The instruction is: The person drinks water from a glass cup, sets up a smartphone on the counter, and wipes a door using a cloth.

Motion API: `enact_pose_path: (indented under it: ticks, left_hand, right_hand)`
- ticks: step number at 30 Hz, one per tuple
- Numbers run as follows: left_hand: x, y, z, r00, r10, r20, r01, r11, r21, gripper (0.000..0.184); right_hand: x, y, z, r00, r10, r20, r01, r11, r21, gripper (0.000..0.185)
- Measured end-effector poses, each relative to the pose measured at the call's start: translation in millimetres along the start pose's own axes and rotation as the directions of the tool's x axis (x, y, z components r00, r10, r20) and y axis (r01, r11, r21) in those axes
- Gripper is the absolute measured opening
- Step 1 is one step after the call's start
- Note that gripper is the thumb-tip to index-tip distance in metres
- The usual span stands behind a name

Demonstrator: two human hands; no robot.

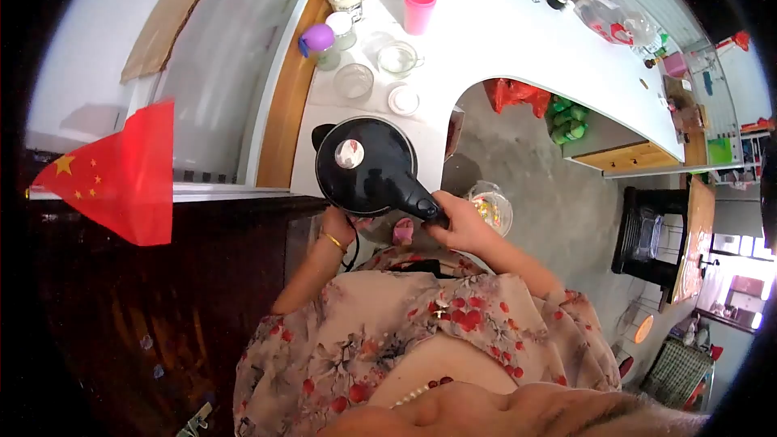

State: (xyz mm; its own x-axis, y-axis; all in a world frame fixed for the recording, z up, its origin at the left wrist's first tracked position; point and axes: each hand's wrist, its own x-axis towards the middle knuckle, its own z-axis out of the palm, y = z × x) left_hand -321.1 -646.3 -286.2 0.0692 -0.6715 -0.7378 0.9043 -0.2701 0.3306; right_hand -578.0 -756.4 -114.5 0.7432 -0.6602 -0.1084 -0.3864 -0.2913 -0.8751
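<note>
A black electric kettle (364, 174) with a round pale sticker on its lid is seen from above at the front of the white counter (477, 24). Its spout points to the upper left. My right hand (463, 225) is closed round the kettle's handle. My left hand (338, 226), with a gold bracelet at the wrist, is just below the kettle's near rim. The kettle body hides its fingers, so their grip does not show. A black cord (354, 252) hangs beside that hand.
Behind the kettle stand a clear glass bowl (354, 81), a glass cup (396, 57), a white-lidded jar (403, 100), a pink cup (419, 10) and a purple balloon-like thing (318, 37). A clear bin (490, 207) is on the floor; a red flag (129, 178) is at left.
</note>
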Motion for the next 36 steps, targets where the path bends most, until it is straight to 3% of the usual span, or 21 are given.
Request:
enact_pose_path:
  ticks: [3, 6, 9, 15, 18, 21, 24, 33, 36]
  left_hand:
    - [-8.7, -6.8, 20.7, 0.999, -0.024, 0.026, 0.025, 0.999, -0.047, 0.033]
    - [-15.3, -9.9, 36.6, 0.999, -0.044, 0.022, 0.047, 0.991, -0.122, 0.035]
    - [4.8, -13.7, 7.8, 0.98, -0.074, 0.186, 0.088, 0.994, -0.067, 0.037]
    - [-8.5, -19.3, 27.3, 0.982, -0.116, 0.148, 0.136, 0.982, -0.131, 0.039]
    - [-10.9, -24.4, 25.9, 0.988, -0.102, 0.112, 0.114, 0.987, -0.11, 0.038]
    - [-8.5, -29.4, 22.1, 0.988, -0.078, 0.131, 0.096, 0.985, -0.141, 0.037]
    - [-14.9, -29.5, 28.8, 0.979, -0.014, 0.203, 0.046, 0.987, -0.152, 0.036]
    - [-52.7, -15.7, 86.2, 0.961, 0.044, 0.272, -0.038, 0.999, -0.027, 0.032]
    - [-48.3, -16.3, 96.4, 0.955, -0.092, 0.282, 0.114, 0.991, -0.064, 0.03]
  right_hand:
    - [-2.4, -7.8, -4.1, 0.996, 0.08, 0.037, -0.078, 0.995, -0.055, 0.036]
    - [0.3, -17.4, -6.2, 0.998, 0.033, 0.062, -0.027, 0.994, -0.107, 0.036]
    - [4.9, -13.6, -2.7, 0.999, -0.005, 0.052, 0.013, 0.989, -0.146, 0.037]
    - [4.3, -22.5, -13.4, 0.999, -0.001, 0.054, 0.012, 0.98, -0.199, 0.042]
    - [3.7, -21.8, -11.4, 0.994, -0.102, -0.045, 0.095, 0.985, -0.145, 0.023]
    - [0.2, -28.4, -14.7, 0.999, -0.026, -0.021, 0.025, 0.997, -0.078, 0.024]
    - [-3.7, -27.4, -18.7, 0.999, -0.026, 0.042, 0.032, 0.986, -0.162, 0.043]
    - [-19.0, -63.0, -54.4, 1.0, -0.018, -0.022, 0.014, 0.982, -0.187, 0.035]
    - [-31.6, -64.4, -70.9, 0.991, 0.049, -0.128, -0.056, 0.997, -0.051, 0.027]
